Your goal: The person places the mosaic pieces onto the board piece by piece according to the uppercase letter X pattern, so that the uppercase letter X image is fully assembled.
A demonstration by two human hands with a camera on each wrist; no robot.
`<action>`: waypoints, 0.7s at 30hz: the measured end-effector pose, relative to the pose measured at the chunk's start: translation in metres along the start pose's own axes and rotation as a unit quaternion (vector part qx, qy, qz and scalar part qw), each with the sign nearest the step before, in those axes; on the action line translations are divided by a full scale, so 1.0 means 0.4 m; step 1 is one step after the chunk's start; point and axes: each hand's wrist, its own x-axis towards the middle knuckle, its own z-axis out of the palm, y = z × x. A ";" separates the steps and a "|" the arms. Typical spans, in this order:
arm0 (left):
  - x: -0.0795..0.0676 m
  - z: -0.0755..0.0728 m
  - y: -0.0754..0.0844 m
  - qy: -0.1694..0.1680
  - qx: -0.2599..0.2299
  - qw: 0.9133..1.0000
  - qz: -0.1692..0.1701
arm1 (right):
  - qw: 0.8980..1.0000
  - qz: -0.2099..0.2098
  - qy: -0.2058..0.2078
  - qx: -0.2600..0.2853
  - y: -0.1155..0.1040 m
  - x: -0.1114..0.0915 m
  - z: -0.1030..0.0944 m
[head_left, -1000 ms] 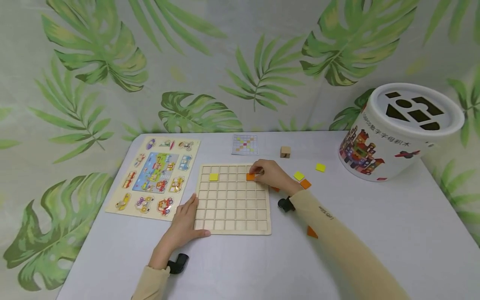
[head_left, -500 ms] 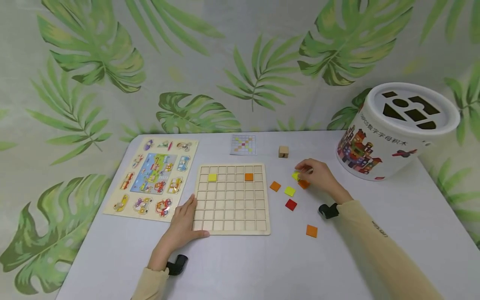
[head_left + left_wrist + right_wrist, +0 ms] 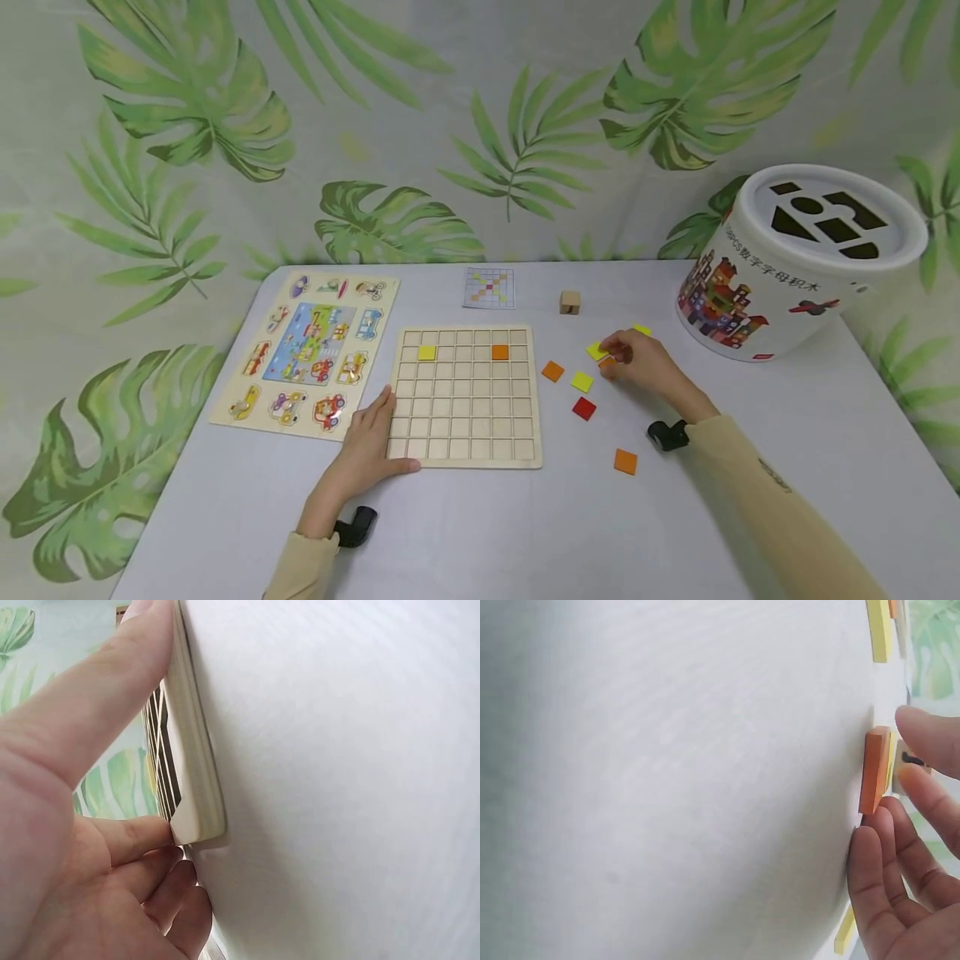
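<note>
from afar i see the left hand [image 3: 369, 446] splayed, grip slack, against a pale wooden grid board [image 3: 465, 408]; right hand [image 3: 637, 364] curves loosely, thumb and forefinger parted, ungripping, beside a square orange tile [image 3: 872, 772] on white table [image 3: 480, 542].

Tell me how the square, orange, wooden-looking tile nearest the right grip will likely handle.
The flat orange tile should stay stiff, given its straight, crisp edges. It's probably light, being small beside the pale square wooden gridded board. Pushed, its flat shape would likely slide rather than roll.
</note>
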 end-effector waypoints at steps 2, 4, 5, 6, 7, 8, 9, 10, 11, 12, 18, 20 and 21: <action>0.000 0.001 -0.001 0.001 -0.001 1.000 0.002 | 1.000 -0.002 -0.007 -0.008 0.001 -0.006 0.001; -0.001 0.001 -0.002 0.004 -0.003 1.000 0.004 | 1.000 -0.005 -0.014 -0.014 0.002 -0.010 0.001; -0.001 0.001 -0.002 0.003 -0.003 1.000 0.002 | 1.000 -0.004 -0.016 -0.015 0.002 -0.012 0.001; -0.001 0.001 -0.002 0.004 -0.003 1.000 0.004 | 1.000 -0.003 -0.018 -0.017 0.002 -0.013 0.000; -0.001 0.001 -0.002 0.003 -0.003 1.000 0.003 | 1.000 -0.002 -0.018 -0.019 0.002 -0.014 -0.001; 0.000 0.000 -0.002 0.002 -0.002 1.000 0.003 | 1.000 -0.001 -0.018 -0.020 0.000 -0.014 -0.002; 0.000 0.000 -0.002 0.002 -0.002 1.000 0.002 | 1.000 -0.002 -0.017 -0.017 -0.003 -0.014 -0.003; 0.000 -0.001 -0.002 0.001 0.000 1.000 0.002 | 1.000 -0.006 -0.015 -0.012 -0.008 -0.012 -0.003; 0.000 -0.001 -0.002 0.001 0.001 1.000 0.001 | 1.000 -0.010 -0.014 -0.007 -0.015 -0.011 -0.001; 0.000 -0.001 -0.003 0.001 0.002 1.000 0.002 | 1.000 -0.017 -0.012 -0.001 -0.024 -0.008 0.001; 0.002 0.001 -0.003 0.001 0.001 1.000 0.000 | 0.997 -0.070 -0.013 0.032 -0.127 0.030 0.047; 0.002 0.002 -0.004 0.001 0.000 1.000 0.001 | 0.995 -0.085 -0.022 0.044 -0.169 0.049 0.072; 0.003 0.002 -0.005 0.002 0.000 1.000 0.001 | 0.994 -0.095 -0.027 0.050 -0.189 0.059 0.086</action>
